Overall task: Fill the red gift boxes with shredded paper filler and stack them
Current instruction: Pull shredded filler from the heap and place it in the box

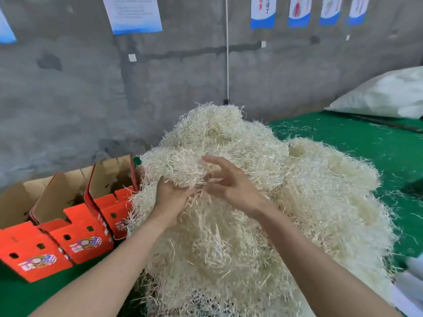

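Filler [251, 213] heaps on table [377, 152], just right of open boxes [68, 236]. Looks light, springy, tangly; prob best grabbed deep, in fistfuls. Left hand [170, 197] clutches a clump near the top; right hand [231, 181] hovers, fingers spread.

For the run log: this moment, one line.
left hand grips shredded filler | right hand open over it | red boxes open alongside

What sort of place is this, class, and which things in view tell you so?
Probably a packing workshop or small warehouse: a heap of shredded paper filler lies on a green-covered table, open red gift boxes stand in a row beside it, and printed notices hang on a bare concrete wall.
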